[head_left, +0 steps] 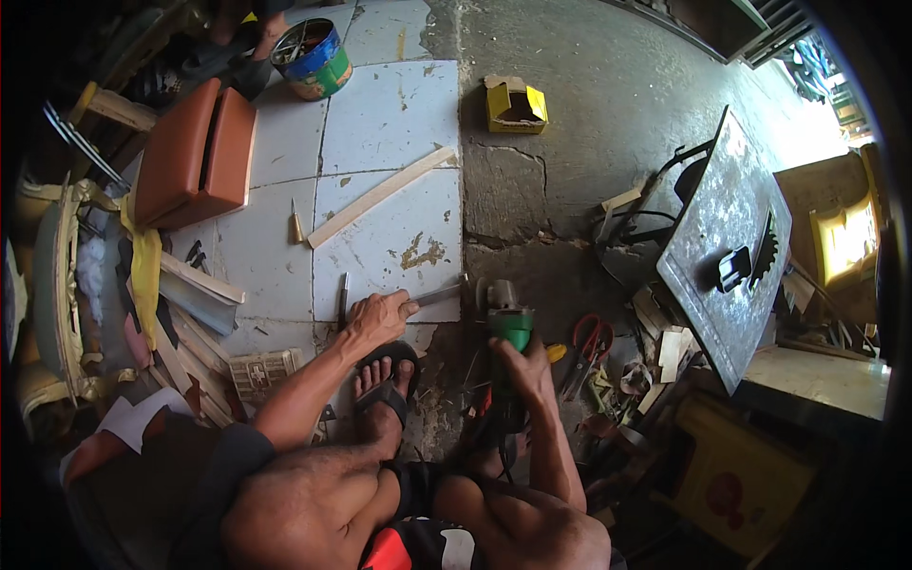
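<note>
The left hand's (pixel 377 319) fingers pinch a metal strip (pixel 439 294), the right hand's (pixel 522 366) wrap a green grinder (pixel 513 329); a weak grip could perhaps injure the exposed foot (pixel 384 373).

room between hands (pixel 376 317) (pixel 522 367) and wooden strip (pixel 380 197)

1. The right hand (pixel 524 367) is gripping a green-bodied angle grinder (pixel 514 330).
2. The left hand (pixel 378 317) is holding a thin grey metal strip (pixel 440 294), its free end pointing toward the grinder.
3. A long pale wooden strip (pixel 380 198) is lying on the white tiled floor (pixel 389 114).
4. An open yellow cardboard box (pixel 518 116) is resting on grey concrete (pixel 589 85).
</note>
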A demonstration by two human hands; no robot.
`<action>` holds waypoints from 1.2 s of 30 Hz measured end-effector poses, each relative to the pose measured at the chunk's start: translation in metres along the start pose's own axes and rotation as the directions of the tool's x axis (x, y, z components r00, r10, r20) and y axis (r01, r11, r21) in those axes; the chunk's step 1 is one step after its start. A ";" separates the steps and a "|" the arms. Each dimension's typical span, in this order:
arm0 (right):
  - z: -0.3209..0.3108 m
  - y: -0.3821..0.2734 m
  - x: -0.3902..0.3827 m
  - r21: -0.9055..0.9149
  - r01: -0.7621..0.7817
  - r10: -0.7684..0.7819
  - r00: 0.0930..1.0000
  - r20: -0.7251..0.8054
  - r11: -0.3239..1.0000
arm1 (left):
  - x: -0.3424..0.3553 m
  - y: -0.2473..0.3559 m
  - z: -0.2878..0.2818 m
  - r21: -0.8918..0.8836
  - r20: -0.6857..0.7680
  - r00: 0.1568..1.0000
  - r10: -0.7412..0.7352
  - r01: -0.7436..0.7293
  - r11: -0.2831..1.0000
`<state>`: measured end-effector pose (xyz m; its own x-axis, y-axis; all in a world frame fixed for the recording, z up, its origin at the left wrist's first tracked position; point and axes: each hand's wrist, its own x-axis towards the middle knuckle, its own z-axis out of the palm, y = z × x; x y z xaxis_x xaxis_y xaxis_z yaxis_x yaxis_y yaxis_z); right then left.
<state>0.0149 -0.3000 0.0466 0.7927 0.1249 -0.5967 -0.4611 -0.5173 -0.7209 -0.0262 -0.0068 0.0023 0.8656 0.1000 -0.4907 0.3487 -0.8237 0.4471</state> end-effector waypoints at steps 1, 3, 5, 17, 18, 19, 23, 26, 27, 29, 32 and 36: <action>0.001 0.003 -0.003 -0.070 -0.002 0.000 1.000 -0.029 0.998 | -0.001 0.005 0.001 -0.017 0.003 1.000 -0.010 0.010 1.000; 0.005 0.000 -0.010 -0.208 -0.007 -0.009 0.997 -0.078 0.978 | -0.001 0.010 0.001 -0.023 0.028 0.999 -0.043 0.043 0.999; 0.010 0.008 -0.007 -0.231 0.018 -0.032 0.998 -0.057 0.973 | -0.001 0.012 0.000 -0.013 0.050 0.996 -0.080 0.081 0.997; 0.025 -0.006 0.005 -0.394 0.060 -0.086 0.995 -0.048 0.917 | -0.011 0.027 -0.009 0.013 -0.035 0.995 -0.098 0.098 0.995; 0.024 -0.003 -0.004 -0.412 0.045 -0.079 0.995 -0.067 0.910 | -0.013 0.030 -0.005 0.014 -0.056 0.997 -0.059 0.060 0.998; 0.023 -0.003 -0.009 -0.430 0.029 -0.073 0.994 -0.086 0.902 | -0.013 0.030 -0.005 0.010 -0.060 0.997 -0.042 0.043 0.999; 0.027 -0.010 0.008 -0.539 0.058 -0.101 0.994 -0.050 0.840 | -0.013 0.038 -0.017 0.004 -0.042 0.998 -0.053 0.053 0.999; 0.026 -0.016 0.006 -0.561 0.085 -0.126 0.991 -0.035 0.823 | -0.012 0.032 -0.019 0.102 -0.123 0.992 -0.013 0.026 0.994; 0.021 -0.012 0.004 -0.565 0.089 -0.150 0.987 -0.062 0.820 | -0.011 0.038 -0.020 0.134 -0.092 0.995 0.039 -0.027 0.991; 0.015 -0.006 0.004 -0.573 0.098 -0.197 0.974 -0.114 0.814 | -0.009 0.049 -0.025 0.195 -0.025 0.990 0.141 -0.133 0.972; 0.019 -0.021 0.003 -0.576 0.099 -0.155 0.987 -0.048 0.811 | -0.014 0.042 -0.020 0.062 -0.082 0.997 0.011 -0.006 0.998; 0.018 -0.015 0.002 -0.593 0.100 -0.190 0.978 -0.091 0.799 | -0.009 0.044 -0.024 0.058 -0.096 0.995 -0.003 0.008 0.998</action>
<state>0.0160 -0.2764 0.0502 0.8989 0.1437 -0.4140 -0.0522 -0.9029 -0.4267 -0.0099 -0.0302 0.0441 0.8953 0.1556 -0.4175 0.3343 -0.8541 0.3985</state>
